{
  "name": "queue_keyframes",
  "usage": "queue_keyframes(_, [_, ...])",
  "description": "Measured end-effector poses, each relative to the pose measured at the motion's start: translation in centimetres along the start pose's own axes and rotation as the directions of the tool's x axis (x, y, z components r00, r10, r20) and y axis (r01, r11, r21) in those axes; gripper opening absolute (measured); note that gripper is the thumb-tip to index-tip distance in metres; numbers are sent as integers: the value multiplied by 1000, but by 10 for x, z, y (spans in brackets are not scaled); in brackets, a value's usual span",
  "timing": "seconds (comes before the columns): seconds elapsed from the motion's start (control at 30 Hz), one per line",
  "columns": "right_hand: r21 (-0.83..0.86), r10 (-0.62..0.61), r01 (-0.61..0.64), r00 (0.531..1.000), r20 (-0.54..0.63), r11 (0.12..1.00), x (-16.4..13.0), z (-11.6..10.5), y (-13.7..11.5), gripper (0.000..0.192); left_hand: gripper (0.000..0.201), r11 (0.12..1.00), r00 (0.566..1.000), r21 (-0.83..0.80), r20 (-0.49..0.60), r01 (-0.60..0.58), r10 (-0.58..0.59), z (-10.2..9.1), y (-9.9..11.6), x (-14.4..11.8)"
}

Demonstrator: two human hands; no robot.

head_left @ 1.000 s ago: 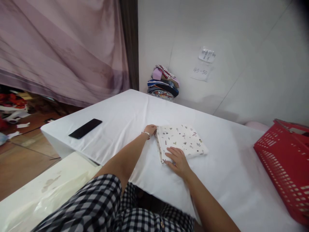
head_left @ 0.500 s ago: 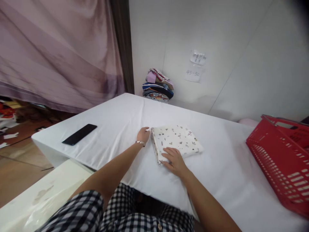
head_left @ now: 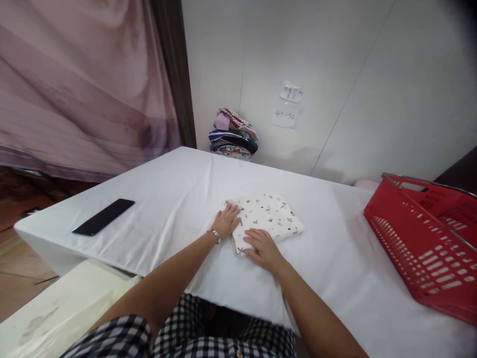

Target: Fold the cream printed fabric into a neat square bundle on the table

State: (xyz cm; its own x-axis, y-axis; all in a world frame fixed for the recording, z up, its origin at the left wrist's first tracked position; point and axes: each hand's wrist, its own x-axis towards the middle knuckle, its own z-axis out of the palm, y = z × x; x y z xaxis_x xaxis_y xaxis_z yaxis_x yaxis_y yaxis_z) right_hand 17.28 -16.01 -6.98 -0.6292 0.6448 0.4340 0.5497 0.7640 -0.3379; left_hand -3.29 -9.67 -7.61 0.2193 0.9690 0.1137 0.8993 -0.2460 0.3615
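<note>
A folded white cloth (head_left: 272, 216) with small plant and animal prints lies flat on the white-covered table (head_left: 320, 278) before me. My left hand (head_left: 225, 222), with a bracelet at the wrist, rests on its left edge, fingers stretched out over the fabric. On the near edge of the cloth lies my right hand (head_left: 264, 248), palm down with the fingers extended. Neither hand grips the fabric; both press on it from above. Which garment or piece the cloth is, its folds do not show.
A black phone (head_left: 104, 217) lies on the table at left. To the right stands a red plastic basket (head_left: 421, 243). A stack of folded clothes (head_left: 234, 134) is beyond the far edge, by the wall with paper notes (head_left: 286, 115). A pink curtain (head_left: 89, 89) hangs at left.
My left hand has moved from beside the cloth's left edge onto its top. My right hand stays on the near edge. The view has shifted slightly to the right.
</note>
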Motion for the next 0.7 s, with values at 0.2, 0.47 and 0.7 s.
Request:
queue_keyframes(0.2, [-96,355,-363,930,-93,927,-21,-25,48,29,45,1000,1000,-11,18,13,-12,-2,1,0])
queue_keyframes(0.47, [-29,728,-773,609,-314,634,-50,-45,93,46,43,998,999,57,46,19,-22,-10,6,5])
queue_keyframes(0.7, [-97,800,-856,511,-315,508,-45,-45,87,50,42,986,994,122,-32,112,-109,-29,12,38])
